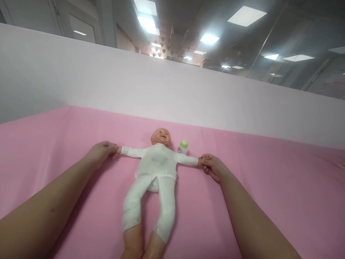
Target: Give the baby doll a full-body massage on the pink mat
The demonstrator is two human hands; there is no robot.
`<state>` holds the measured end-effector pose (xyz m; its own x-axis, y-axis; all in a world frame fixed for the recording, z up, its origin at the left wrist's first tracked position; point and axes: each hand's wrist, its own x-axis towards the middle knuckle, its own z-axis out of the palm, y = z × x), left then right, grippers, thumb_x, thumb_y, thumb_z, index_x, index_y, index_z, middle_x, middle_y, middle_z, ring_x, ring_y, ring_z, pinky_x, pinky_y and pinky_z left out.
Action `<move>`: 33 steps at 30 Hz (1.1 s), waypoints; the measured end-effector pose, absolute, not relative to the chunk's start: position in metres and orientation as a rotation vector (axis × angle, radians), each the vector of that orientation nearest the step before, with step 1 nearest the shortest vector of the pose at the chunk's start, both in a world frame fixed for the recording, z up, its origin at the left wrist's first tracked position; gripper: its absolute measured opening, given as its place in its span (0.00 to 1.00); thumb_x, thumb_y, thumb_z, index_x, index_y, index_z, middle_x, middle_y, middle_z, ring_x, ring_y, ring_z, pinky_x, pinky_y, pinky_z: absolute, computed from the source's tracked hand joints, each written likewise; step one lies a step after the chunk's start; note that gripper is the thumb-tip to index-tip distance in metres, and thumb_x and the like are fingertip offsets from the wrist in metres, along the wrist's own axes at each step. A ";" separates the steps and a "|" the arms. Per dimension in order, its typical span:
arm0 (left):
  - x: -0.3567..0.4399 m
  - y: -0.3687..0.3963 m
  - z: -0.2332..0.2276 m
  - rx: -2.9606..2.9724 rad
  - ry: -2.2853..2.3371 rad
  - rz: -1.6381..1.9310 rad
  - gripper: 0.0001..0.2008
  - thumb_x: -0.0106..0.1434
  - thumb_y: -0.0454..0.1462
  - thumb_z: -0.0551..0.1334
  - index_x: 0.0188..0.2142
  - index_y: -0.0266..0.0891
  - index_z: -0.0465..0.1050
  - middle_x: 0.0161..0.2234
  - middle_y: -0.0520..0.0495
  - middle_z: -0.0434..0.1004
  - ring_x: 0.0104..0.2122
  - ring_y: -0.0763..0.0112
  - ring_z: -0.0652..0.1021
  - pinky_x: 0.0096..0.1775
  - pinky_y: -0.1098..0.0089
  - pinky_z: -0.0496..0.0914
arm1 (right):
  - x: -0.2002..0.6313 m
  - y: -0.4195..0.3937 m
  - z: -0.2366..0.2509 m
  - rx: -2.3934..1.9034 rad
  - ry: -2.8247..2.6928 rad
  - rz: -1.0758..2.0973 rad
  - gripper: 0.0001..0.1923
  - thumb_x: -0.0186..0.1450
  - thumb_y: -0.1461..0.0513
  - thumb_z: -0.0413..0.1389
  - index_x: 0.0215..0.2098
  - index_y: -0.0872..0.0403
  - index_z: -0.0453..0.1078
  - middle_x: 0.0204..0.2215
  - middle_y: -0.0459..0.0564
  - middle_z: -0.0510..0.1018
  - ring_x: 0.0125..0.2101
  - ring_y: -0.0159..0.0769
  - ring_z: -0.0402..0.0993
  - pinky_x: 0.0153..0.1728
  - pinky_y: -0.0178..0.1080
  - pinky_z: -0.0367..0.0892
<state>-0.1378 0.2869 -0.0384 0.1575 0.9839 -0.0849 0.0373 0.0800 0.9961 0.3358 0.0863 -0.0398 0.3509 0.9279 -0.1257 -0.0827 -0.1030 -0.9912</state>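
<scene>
Pink cloth (pixel 256 201) covers the whole work surface, smooth and bare apart from a few things near its middle. Nearest, at six o'clock, the bare feet of a baby doll (pixel 156 169) reach the bottom edge of the view; the doll lies on its back in a white suit, legs slightly apart, head pointing toward twelve o'clock. Both forearms come in from the lower corners. The left hand (pixel 101 153), at nine o'clock from the doll's chest, has its fingers curled closed around the doll's small hand, stretching that arm straight out. The right hand (pixel 214 166), at three o'clock, pinches the doll's other hand between closed fingertips, so the arms form a straight line. Just beyond the doll's shoulder, at about one o'clock from its chest and beside the head, stands a small bottle (pixel 183 146) with a green cap. Farther off, a pale partition wall (pixel 134 82) rises behind the cloth, with ceiling lights (pixel 246 16) above it.
</scene>
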 end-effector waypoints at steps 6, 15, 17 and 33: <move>-0.142 0.298 -0.049 1.243 1.137 1.038 0.19 0.47 0.46 0.75 0.29 0.37 0.72 0.21 0.46 0.76 0.19 0.71 0.74 0.23 0.72 0.68 | 0.336 0.088 -0.041 -1.430 -0.818 0.992 0.22 0.51 0.52 0.71 0.28 0.52 0.64 0.17 0.39 0.67 0.15 0.23 0.55 0.15 0.29 0.47; -0.139 0.297 -0.047 1.131 1.178 1.086 0.09 0.52 0.36 0.69 0.32 0.34 0.76 0.22 0.46 0.75 0.20 0.70 0.75 0.23 0.72 0.71 | 0.343 0.094 -0.047 -1.459 -0.702 0.911 0.16 0.61 0.50 0.62 0.34 0.53 0.70 0.17 0.40 0.64 0.15 0.24 0.51 0.13 0.30 0.47; -0.137 0.295 -0.043 1.105 1.172 1.103 0.08 0.51 0.33 0.67 0.33 0.32 0.77 0.24 0.44 0.76 0.21 0.70 0.75 0.23 0.72 0.72 | 0.345 0.094 -0.048 -1.453 -0.692 0.923 0.13 0.60 0.53 0.62 0.35 0.53 0.70 0.18 0.41 0.66 0.15 0.24 0.53 0.13 0.29 0.49; -0.146 0.292 -0.032 1.021 1.050 0.986 0.15 0.49 0.24 0.70 0.38 0.32 0.76 0.31 0.43 0.78 0.25 0.72 0.78 0.28 0.74 0.77 | 0.356 0.082 -0.042 -1.325 -0.756 1.104 0.19 0.49 0.64 0.73 0.34 0.53 0.70 0.23 0.42 0.71 0.19 0.24 0.63 0.18 0.28 0.60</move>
